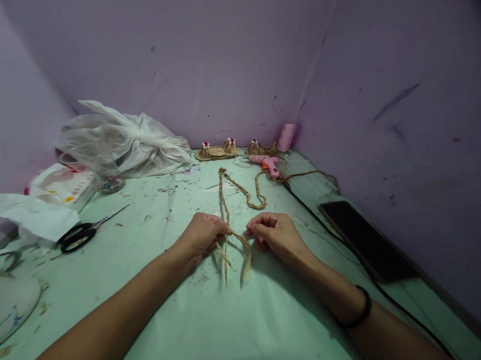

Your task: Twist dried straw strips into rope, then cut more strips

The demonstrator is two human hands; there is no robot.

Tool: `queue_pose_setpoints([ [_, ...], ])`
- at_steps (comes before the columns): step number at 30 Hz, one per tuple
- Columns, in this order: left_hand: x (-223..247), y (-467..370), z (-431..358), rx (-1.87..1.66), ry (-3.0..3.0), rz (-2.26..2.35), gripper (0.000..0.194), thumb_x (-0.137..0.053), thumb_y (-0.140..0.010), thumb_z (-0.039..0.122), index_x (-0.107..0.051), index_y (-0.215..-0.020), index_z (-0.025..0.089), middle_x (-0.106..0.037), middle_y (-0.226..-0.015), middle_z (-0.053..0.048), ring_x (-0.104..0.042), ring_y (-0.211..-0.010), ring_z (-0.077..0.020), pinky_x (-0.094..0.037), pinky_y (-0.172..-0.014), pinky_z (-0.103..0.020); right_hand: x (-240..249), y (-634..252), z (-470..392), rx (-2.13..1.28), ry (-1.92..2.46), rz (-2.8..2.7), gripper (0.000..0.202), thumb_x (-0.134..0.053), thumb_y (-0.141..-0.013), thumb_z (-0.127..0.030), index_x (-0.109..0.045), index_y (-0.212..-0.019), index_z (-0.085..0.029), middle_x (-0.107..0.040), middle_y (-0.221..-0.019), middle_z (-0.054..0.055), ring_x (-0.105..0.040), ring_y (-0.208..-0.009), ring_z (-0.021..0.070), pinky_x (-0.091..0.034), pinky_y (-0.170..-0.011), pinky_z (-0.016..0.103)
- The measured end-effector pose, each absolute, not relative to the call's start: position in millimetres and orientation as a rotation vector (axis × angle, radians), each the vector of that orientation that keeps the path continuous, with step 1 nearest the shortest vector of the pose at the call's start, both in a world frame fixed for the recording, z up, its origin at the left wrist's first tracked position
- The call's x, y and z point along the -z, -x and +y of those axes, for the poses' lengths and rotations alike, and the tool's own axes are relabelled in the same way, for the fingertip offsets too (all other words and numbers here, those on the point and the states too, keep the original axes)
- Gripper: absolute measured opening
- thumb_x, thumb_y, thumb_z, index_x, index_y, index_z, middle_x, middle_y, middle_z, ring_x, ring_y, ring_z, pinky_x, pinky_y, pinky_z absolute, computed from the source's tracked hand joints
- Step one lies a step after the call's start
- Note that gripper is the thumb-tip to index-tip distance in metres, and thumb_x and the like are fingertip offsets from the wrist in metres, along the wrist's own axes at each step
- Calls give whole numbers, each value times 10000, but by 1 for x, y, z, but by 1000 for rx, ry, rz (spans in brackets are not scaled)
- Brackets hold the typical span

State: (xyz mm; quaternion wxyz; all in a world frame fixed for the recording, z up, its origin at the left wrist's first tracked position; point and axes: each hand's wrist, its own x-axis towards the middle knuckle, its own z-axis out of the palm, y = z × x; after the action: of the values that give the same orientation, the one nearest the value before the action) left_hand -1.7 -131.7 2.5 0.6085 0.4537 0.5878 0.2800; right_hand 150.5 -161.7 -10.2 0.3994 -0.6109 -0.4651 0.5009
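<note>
A tan braid (224,200) of plant fibre, perhaps raffia, runs up the middle of the table. My left hand (205,235) pinches its lower end between thumb and fingers. Below that pinch, loose flat strands (246,257) fan out toward me. To their right, my right hand (277,235) is closed with thumb and fingertips together, a small gap away from the strands. Whether a thin fibre is between those fingertips I cannot make out. From its far tip the braid bends back in a curve (253,203) toward a pink glue gun (265,164).
Black-handled scissors (80,236), a white plastic bag (137,138) and a white box (72,185) are on the left. Woven pieces with beads (216,152) and a pink thread spool (287,137) sit by the wall. At right lie a phone (365,239) and a black cable (331,225).
</note>
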Motion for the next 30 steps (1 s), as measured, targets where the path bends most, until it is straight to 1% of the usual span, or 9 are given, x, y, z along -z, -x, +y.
queue_pose_setpoints([
  [2,0,5,-131,-625,-1037,1327,70,-558,-505,161,-500,-486,126,-304,-331,84,-189,-280,-4,-73,-326,-176,6,-152,-162,-1541,1425,-1172,185,-579,-567,-194,-611,-731,-114,-620,-618,24,-493,-428,74,-348,-358,167],
  [4,1,7,-130,-619,-1025,1298,73,-561,-512,172,-504,-500,127,-298,-337,86,-188,-286,-5,-70,-330,-177,3,-153,-163,-1773,1314,-1200,270,-624,-553,-200,-621,-807,-108,-645,-715,48,-511,-444,70,-332,-329,149],
  [7,0,7,-130,-619,-1035,1274,79,-565,-511,168,-501,-498,125,-293,-340,87,-184,-292,-4,-76,-334,-179,5,-151,-165,-1871,1258,-1135,228,-640,-545,-182,-620,-756,-98,-654,-743,56,-442,-363,18,-262,-280,125],
  [9,0,6,-131,-614,-1051,1268,79,-566,-513,168,-503,-497,123,-294,-338,86,-182,-295,-4,-77,-336,-180,9,-148,-166,-1826,1293,-1039,168,-648,-526,-152,-587,-674,-103,-638,-634,30,-414,-327,13,-256,-273,123],
  [12,0,5,-130,-599,-1062,1261,80,-570,-514,169,-507,-499,122,-292,-338,86,-174,-297,-3,-73,-338,-181,14,-140,-166,-1681,1382,-940,179,-662,-504,-130,-510,-599,-136,-560,-456,-29,-455,-324,56,-330,-302,152],
  [14,1,5,-130,-594,-1065,1261,77,-571,-514,171,-510,-506,123,-287,-337,88,-167,-293,-3,-65,-337,-183,15,-136,-166,-1559,1408,-963,189,-664,-517,-144,-486,-577,-147,-519,-404,-47,-481,-340,76,-368,-341,173],
  [20,-1,5,-132,-604,-1047,1299,65,-558,-505,170,-516,-506,120,-304,-338,84,-186,-291,-2,-74,-334,-175,16,-140,-168,-1369,1272,-1293,103,-632,-562,-166,-583,-633,-110,-584,-518,-5,-504,-452,67,-369,-450,175],
  [23,-2,4,-132,-613,-1049,1309,65,-560,-500,166,-517,-505,118,-313,-341,83,-198,-298,-1,-80,-337,-170,20,-142,-167,-1305,1273,-1357,97,-591,-598,-189,-610,-649,-109,-587,-526,1,-495,-460,75,-357,-451,183],
  [30,-1,3,-131,-603,-1060,1292,55,-553,-502,155,-511,-492,122,-300,-330,83,-186,-296,-6,-72,-342,-180,22,-140,-166,-1261,1304,-1286,65,-573,-592,-183,-593,-593,-121,-575,-493,-1,-473,-443,77,-335,-439,183],
])
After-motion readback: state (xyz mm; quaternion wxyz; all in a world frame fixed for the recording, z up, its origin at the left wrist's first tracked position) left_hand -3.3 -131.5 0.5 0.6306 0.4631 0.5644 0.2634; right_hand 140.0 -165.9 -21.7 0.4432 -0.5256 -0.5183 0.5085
